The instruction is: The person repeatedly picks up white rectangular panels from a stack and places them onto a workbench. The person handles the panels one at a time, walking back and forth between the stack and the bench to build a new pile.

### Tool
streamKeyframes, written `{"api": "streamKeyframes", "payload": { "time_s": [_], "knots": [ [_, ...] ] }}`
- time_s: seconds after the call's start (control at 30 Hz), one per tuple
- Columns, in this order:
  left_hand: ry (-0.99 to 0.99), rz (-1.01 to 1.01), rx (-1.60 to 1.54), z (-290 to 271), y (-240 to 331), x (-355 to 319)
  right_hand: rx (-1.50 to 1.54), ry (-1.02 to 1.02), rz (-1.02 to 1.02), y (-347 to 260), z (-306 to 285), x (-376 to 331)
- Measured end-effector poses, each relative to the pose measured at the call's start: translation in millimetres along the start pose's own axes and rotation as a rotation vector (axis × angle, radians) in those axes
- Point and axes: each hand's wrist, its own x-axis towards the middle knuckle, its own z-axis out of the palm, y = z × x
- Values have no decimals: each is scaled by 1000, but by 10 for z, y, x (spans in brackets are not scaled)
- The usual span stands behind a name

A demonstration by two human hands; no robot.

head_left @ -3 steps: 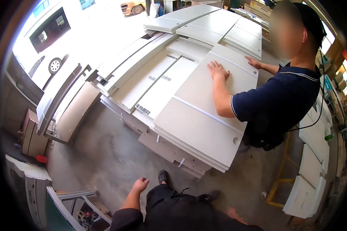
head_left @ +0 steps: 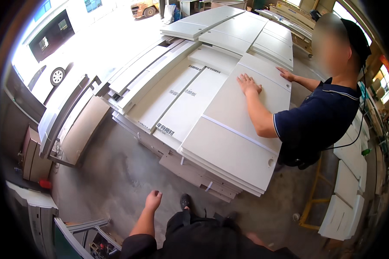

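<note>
Head view: since the preceding frame, the strapped panel stack [head_left: 229,144] appears slightly further right, judged a shift of viewpoint rather than of the panels, and the left hand [head_left: 153,200] has swung a little outward; neither change brings contact with the stack. The left hand hangs in front of the strapped panel stack, apart from it, fingers curled together with nothing visible in them. The right hand [head_left: 256,239], a partial patch of skin against the dark clothing, is likewise in front of the stack; whether its fingers are apart or together cannot be told. Count: one co-worker [head_left: 317,116] to the right of the stack, two hands laid on its top panel, one flat with fingers spread; two white straps [head_left: 241,134] across the stack; two round holes [head_left: 271,162] in its top panel; two printed panels [head_left: 157,100] lying just left of it; one orange vehicle [head_left: 143,8] well beyond it. Further white panels [head_left: 233,32] are piled behind the stack; overlap prevents a reliable count.
</note>
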Motion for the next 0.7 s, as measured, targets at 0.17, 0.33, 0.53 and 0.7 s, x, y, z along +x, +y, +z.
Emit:
{"api": "streamKeyframes", "payload": {
  "time_s": [0.17,0.33,0.53,0.7],
  "knots": [
    [116,329,258,-532,433,634,339,75,-624,-2214,422,-1415],
    [243,544,245,-700,970,929,498,-46,-619,-3124,245,-1896],
    [92,920,495,-1172,1896,1222,466,233,-383,-2485,560,-1130],
    [63,1042,549,-1555,2729,2075,519,118,-167,-2413,851,-1640]
  ]
}}
